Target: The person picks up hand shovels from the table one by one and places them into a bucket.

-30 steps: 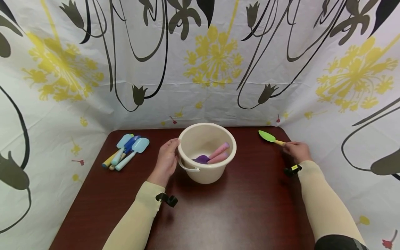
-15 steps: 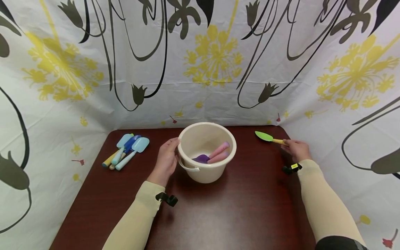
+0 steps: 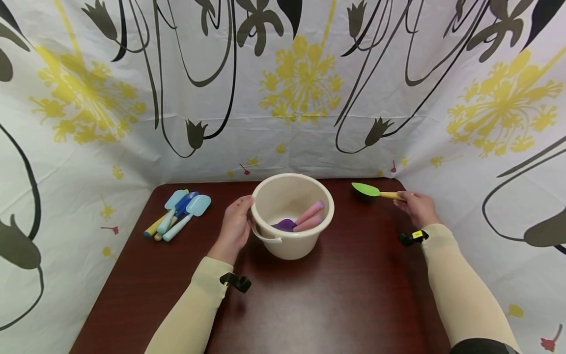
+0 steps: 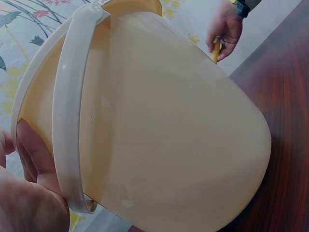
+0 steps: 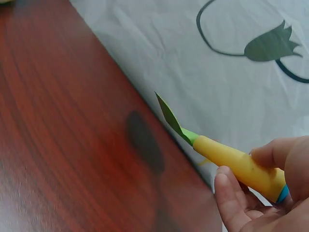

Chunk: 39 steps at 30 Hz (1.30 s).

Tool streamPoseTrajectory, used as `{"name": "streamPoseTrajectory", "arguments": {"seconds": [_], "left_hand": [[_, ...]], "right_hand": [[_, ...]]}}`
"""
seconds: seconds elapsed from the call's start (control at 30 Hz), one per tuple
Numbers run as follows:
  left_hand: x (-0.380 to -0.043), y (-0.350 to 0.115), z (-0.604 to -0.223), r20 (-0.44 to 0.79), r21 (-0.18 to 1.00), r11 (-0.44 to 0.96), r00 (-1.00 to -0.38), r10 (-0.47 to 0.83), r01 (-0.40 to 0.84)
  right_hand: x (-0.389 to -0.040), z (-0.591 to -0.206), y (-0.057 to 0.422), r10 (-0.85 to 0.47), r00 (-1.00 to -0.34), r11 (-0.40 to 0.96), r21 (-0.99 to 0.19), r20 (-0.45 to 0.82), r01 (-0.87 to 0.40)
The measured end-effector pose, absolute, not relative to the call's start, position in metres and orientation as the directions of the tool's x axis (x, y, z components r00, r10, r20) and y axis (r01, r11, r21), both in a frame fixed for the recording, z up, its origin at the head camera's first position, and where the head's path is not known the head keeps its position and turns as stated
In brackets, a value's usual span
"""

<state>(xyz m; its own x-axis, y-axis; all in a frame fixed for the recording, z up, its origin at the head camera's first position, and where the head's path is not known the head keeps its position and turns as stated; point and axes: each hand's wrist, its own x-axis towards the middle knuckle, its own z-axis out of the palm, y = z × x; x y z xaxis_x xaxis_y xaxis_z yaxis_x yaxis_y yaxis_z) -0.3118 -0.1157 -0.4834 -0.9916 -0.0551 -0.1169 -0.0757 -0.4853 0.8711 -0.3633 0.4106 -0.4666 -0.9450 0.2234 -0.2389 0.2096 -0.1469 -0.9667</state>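
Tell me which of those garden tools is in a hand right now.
The trowel with the green blade, held by its yellow handle in the right hand. The pink-handled ones lie inside the cream bucket; the mostly blue pile rests on the table.

Bucket (image 3: 289, 250) stands upright near the table's back edge, obstructing direct passage across at low level. Its mouth faces up and can be entered from above; pink handles (image 3: 309, 219) take up the right part of the interior. Left hand (image 3: 236, 223) on the rim blocks approach from that side, as does the hanging bail (image 4: 70, 106). Between bucket and raised trowel (image 3: 366, 190), bare table (image 3: 353, 265) affords a lane (the right wrist view shows the blade's shadow apart from it). Patterned cloth (image 3: 305, 157) limits movement behind. Scoop pile (image 3: 181, 211) obstructs the far left.
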Motion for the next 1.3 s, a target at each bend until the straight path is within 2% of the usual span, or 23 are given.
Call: {"name": "streamPoseTrajectory", "arguments": {"seconds": [0.23, 0.53, 0.83, 1.03, 1.3], "left_hand": [[-0.312, -0.115, -0.484, -0.12, 0.869, -0.489, -0.991, -0.059, -0.076], [-0.312, -0.114, -0.484, -0.117, 0.868, -0.492, -0.991, -0.063, -0.071], [-0.312, -0.115, -0.485, -0.116, 0.869, -0.491, -0.991, -0.063, -0.07], [-0.312, -0.116, -0.487, -0.12, 0.868, -0.491, -0.991, -0.062, -0.075], [-0.312, -0.116, -0.487, -0.122, 0.864, -0.497, -0.991, -0.059, -0.077]], "right_hand": [[-0.363, -0.454, 0.4, 0.173, -0.961, -0.142, -0.971, -0.215, 0.192], [-0.36, -0.433, 0.382, 0.17, -0.967, -0.045, -0.982, -0.19, 0.185], [-0.361, -0.417, 0.365, 0.135, -0.988, -0.047, -0.997, -0.069, 0.064], [-0.362, -0.409, 0.35, 0.11, -0.994, -0.101, -0.994, 0.026, -0.037], [-0.35, -0.388, 0.322, 0.048, -0.993, -0.103, -0.988, 0.109, -0.113]]}}
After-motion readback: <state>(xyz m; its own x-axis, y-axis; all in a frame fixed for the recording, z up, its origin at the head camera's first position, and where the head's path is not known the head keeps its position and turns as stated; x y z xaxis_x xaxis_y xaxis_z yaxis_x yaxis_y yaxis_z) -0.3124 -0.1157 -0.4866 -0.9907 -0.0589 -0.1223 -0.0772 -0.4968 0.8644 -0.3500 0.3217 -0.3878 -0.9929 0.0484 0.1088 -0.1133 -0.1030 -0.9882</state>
